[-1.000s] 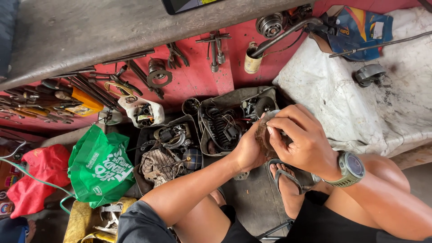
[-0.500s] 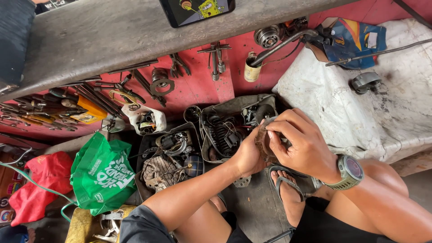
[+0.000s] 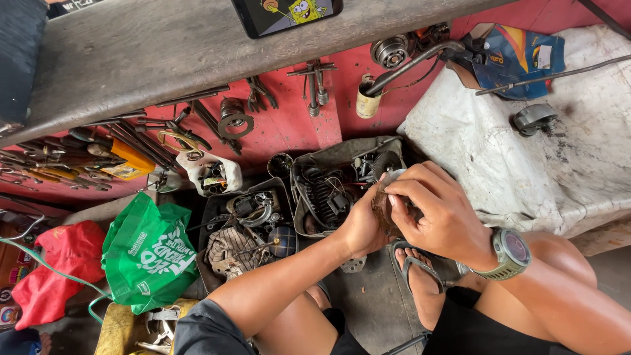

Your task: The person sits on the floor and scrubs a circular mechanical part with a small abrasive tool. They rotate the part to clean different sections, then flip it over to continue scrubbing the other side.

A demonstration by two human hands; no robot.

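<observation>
**A:** Since half a second back, nearly nothing has shifted: both hands stay on the part, and the right hand has slid a touch lower across it. Compared with one second back, the view has tipped up, so a phone with a cartoon on its screen now shows at the near edge of the grey bench top.

**B:** Grip state?

**A:** Left hand cups the rusty round part from the left, thumb against its edge, fingers curled under it. Right hand is wrapped over the part from the right, fingers bent and pressing on its rim. Both closed on it. What the fingertips do behind the part, I cannot tell.

**B:** Where does the part sit?

**A:** Held in the air between the knees, above the foot in a sandal, just beside the right edge of the grey tray of springs and wires.

**B:** Surroundings?

**A:** Second, dark tray of scrap to the left of the first. Green bag and red bag further left. Wrenches and pliers lie on the red shelf under the bench. White stained cloth at right. Watch on the right wrist.
</observation>
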